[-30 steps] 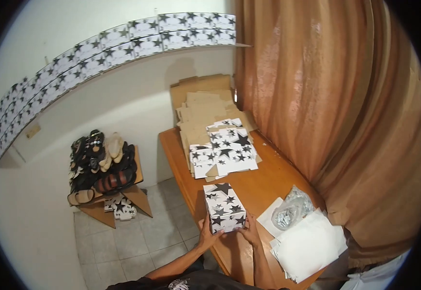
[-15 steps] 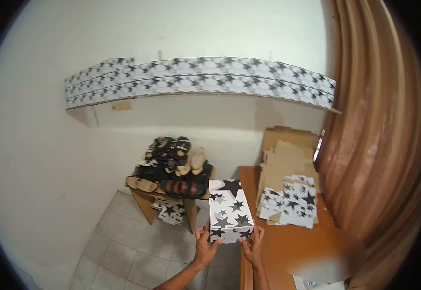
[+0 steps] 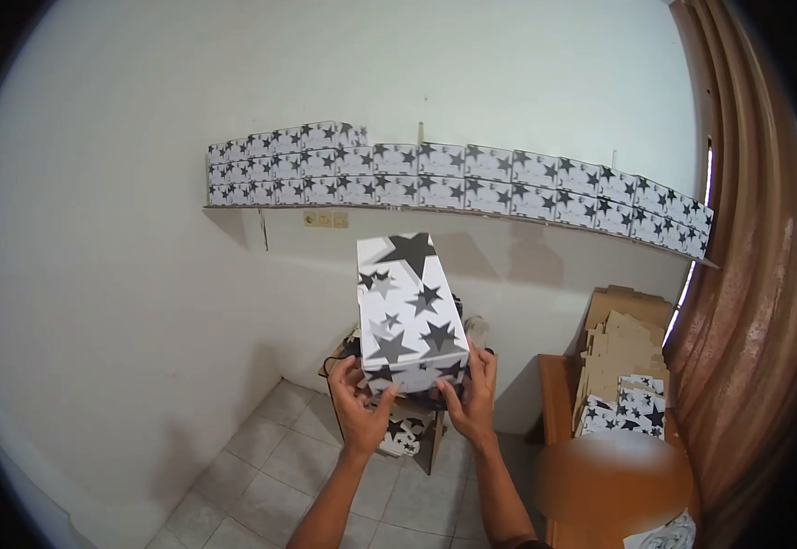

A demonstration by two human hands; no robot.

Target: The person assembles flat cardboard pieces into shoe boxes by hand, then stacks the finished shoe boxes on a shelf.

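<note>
A white box with black and grey stars (image 3: 409,306) is held out in front of me, its lid facing up. My left hand (image 3: 365,412) grips its near left corner, and my right hand (image 3: 470,403) grips the near right corner, with both thumbs on the front end. Behind and below the box stands a small wooden table (image 3: 433,444), mostly hidden, with dark footwear on it. Star-patterned pieces (image 3: 402,435) lie under that table. Along the wall above, a shelf carries rows of matching star boxes (image 3: 441,174), stacked higher at the left end.
At the right, a brown desk (image 3: 556,393) holds flattened cardboard (image 3: 625,343) and star-printed sheets (image 3: 627,409). A brown curtain (image 3: 755,274) hangs beside it. Wall sockets (image 3: 325,220) sit under the shelf, and grey tiles (image 3: 252,480) cover the floor.
My hands have raised the box toward the shelf, and it now covers most of the footwear. The view has turned left, so the shelf and desk appear farther right.
</note>
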